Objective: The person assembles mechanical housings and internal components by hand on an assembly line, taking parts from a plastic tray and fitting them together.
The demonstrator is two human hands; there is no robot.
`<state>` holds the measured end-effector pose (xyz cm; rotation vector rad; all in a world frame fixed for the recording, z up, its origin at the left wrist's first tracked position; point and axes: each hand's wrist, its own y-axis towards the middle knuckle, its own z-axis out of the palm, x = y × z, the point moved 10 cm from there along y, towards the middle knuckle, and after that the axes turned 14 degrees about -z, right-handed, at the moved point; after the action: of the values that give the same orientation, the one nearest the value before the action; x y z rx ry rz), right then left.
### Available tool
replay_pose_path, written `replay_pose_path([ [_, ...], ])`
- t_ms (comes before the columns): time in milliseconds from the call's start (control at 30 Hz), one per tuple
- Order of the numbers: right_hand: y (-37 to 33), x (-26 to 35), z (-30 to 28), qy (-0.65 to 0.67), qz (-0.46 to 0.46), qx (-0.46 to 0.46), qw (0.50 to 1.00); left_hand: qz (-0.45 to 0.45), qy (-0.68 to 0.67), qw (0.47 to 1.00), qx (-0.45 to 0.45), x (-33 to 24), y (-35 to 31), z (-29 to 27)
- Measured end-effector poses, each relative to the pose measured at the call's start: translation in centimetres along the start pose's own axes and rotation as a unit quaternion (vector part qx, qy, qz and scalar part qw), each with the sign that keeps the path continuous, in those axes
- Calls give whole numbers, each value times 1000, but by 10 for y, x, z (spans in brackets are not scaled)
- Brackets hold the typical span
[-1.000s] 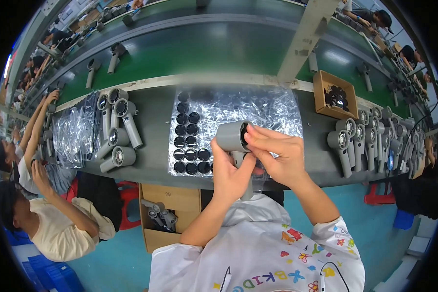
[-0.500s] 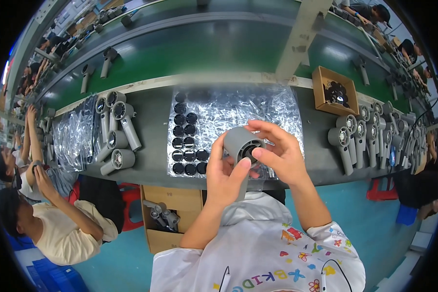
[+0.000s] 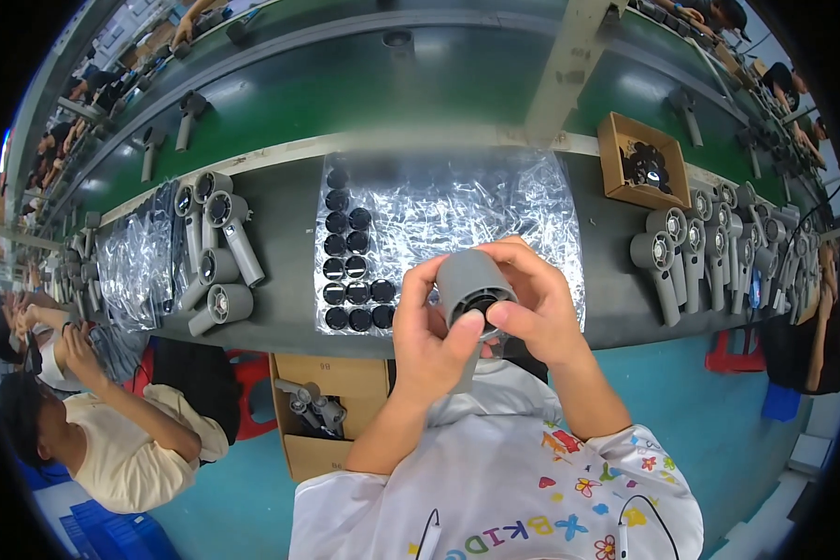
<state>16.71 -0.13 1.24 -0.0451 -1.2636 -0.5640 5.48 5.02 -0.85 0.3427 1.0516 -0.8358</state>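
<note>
A grey handheld fan (image 3: 471, 278) is held over the front edge of the bench, its round head tilted toward me and its handle pointing down. My left hand (image 3: 425, 331) wraps around the left of the head, with the thumb on the black round centre of its open face. From the other side my right hand (image 3: 539, 303) grips the head, its thumb pressing at the same centre. Those thumbs partly cover the centre. Several black round caps (image 3: 357, 293) lie in rows on a clear plastic sheet (image 3: 467, 201) just left of my hands.
More grey fans lie at the left (image 3: 229, 303) and right (image 3: 667, 252). A small cardboard box (image 3: 616, 177) holds black parts. Beyond the bench runs a green conveyor belt (image 3: 345, 93). An open carton (image 3: 331, 373) of fans stands below, and a co-worker (image 3: 126, 448) sits at left.
Both hands stay on the fan, and my right fingers now curl closer around its head. The view has shifted slightly. Another grey piece now shows on the belt at the top.
</note>
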Motion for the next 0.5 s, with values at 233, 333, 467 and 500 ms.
replay_pose_path([
  [233,-1,18,7,-45,-61,112,991,42,4,999,31,-16,-11,4],
  [333,-1,20,11,-38,-73,120,989,60,31,998,16,-20,-14,2],
  [467,0,10,9,6,2,132,991,53,28,998,12,-16,-15,1],
  [500,-2,9,10,0,-5,169,986,50,27,998,13,-17,-14,3],
])
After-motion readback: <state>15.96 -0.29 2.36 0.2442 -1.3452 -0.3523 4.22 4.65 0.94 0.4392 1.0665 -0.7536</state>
